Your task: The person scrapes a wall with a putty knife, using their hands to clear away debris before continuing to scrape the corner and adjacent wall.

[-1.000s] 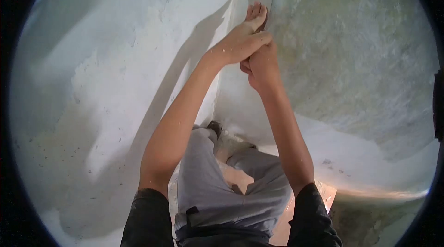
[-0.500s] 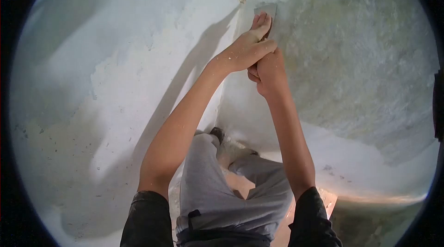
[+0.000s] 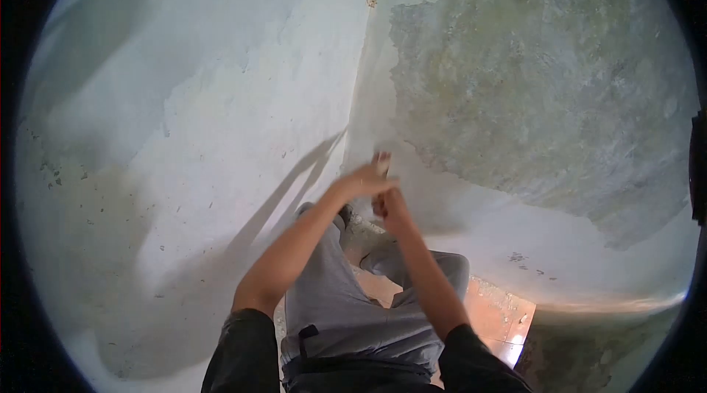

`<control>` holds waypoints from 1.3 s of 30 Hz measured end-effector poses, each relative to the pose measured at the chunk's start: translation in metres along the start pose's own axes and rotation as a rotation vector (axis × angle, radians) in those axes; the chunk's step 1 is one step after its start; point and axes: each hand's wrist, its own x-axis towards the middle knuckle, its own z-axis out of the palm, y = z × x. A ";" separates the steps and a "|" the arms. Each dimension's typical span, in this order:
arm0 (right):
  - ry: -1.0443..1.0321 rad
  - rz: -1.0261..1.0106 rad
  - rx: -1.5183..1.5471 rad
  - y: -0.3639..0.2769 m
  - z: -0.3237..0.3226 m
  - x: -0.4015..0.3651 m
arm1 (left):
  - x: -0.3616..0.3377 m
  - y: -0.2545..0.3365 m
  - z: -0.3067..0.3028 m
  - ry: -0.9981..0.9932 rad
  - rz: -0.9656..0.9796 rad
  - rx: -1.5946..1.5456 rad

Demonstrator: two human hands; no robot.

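Observation:
My right hand (image 3: 390, 206) is closed round the handle of a scraper, low in front of the wall corner. My left hand (image 3: 362, 181) lies over it, fingers stretched along the scraper (image 3: 387, 165) and thumb reaching across my right hand. Both hands are smeared by motion, and the scraper is mostly hidden behind my fingers. Just beyond them is the right-hand wall (image 3: 434, 209), pale along its lower part. Higher up it bears a large bare grey-green patch (image 3: 530, 91) with a ragged edge of peeled coating.
The left wall (image 3: 243, 113) is whitish, with chips and dark specks, and meets the right wall in a corner. My legs in grey trousers (image 3: 331, 312) are below, over an orange-tiled floor (image 3: 497, 312) strewn with debris. Dark flakes (image 3: 524, 260) mark the lower right wall.
Both hands have come down along the corner with the scraper, from the upper wall toward my knees. Where the blade was, the ragged edge of the grey-green patch now shows.

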 end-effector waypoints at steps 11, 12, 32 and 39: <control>0.434 0.711 -0.025 0.173 -0.115 -0.101 | -0.056 -0.044 0.183 -0.243 -0.235 -0.212; 0.442 0.605 -0.010 0.160 -0.107 -0.096 | -0.054 -0.046 0.189 -0.190 -0.289 -0.226; 0.258 0.323 0.244 0.163 -0.115 -0.083 | -0.074 -0.049 0.251 0.180 -0.644 -0.760; 0.087 0.199 0.399 0.111 -0.097 -0.097 | -0.060 -0.033 0.205 0.137 -0.607 -0.807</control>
